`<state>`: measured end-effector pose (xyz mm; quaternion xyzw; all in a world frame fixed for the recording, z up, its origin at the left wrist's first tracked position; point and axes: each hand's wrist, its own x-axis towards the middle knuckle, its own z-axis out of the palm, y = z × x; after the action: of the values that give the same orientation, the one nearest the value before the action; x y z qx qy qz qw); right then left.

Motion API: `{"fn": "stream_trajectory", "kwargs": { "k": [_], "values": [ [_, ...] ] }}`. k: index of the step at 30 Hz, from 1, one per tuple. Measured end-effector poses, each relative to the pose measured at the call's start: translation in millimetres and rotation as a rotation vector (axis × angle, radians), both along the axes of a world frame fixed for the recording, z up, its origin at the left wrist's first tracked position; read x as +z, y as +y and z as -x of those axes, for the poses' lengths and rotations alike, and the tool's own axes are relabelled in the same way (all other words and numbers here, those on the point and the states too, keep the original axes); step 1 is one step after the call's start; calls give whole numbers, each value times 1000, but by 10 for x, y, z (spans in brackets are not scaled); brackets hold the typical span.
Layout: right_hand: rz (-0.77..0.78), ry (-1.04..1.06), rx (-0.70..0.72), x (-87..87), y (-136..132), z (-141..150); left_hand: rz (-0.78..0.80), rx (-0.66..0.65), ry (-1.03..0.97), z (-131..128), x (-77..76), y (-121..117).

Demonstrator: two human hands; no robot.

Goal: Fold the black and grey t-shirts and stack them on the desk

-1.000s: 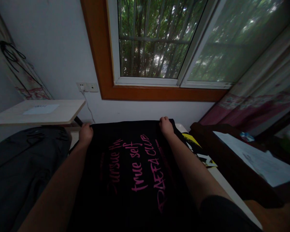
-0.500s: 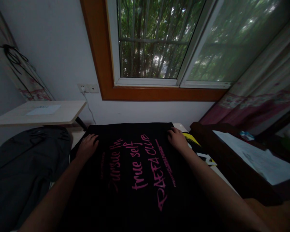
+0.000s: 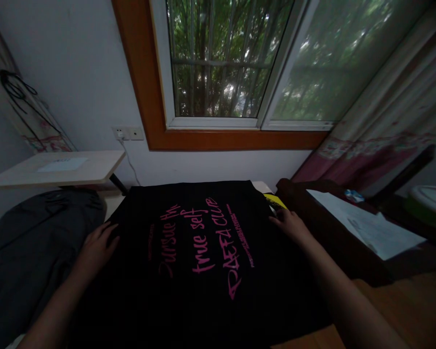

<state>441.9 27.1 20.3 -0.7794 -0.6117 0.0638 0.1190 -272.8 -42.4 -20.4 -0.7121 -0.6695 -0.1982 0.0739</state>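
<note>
In the head view, a black fabric piece with pink brush-style lettering (image 3: 199, 240) lies spread, largely flat, over a pale bench (image 3: 262, 187). Its far edge runs nearly straight just short of the white wall (image 3: 210, 165), with a narrow gap between. Bare bench shows at the far left and far right corners of the fabric.

The left hand (image 3: 97, 246) is open at the fabric's left edge, palm down, fingers slightly parted and gripping nothing. Close by on the left is a dark grey cloth bundle (image 3: 47, 228), leaving little sideways room; a pale wooden shelf-like top (image 3: 94, 162) stands beyond it.

The right hand (image 3: 288, 224) is at the right edge with fingers partly bent, next to a yellow-and-black flat item (image 3: 275, 201); whether it pinches the fabric cannot be told. Farther right, a dark brown surface (image 3: 334, 242) bears a large white sheet (image 3: 363, 223).

Between the hands the lettered middle is uncovered, with open room above it up to the orange-brown wooden window frame (image 3: 232, 140).
</note>
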Motion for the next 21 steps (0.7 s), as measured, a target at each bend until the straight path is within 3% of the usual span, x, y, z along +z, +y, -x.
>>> {"fn": "stream_trajectory", "kwargs": {
  "k": [4, 7, 14, 21],
  "values": [
    [154, 66, -61, 66, -35, -26, 1, 33, -54, 9, -23, -135],
    [187, 139, -39, 102, -80, -69, -21, 53, -100, -21, 9, -181],
    [-152, 276, -40, 45, -293, -200, -18, 40, -221, 1, 123, -221],
    [-126, 418, -54, 86, -518, -169, 14, -36, -140, -60, 138, -456]
  ]
}}
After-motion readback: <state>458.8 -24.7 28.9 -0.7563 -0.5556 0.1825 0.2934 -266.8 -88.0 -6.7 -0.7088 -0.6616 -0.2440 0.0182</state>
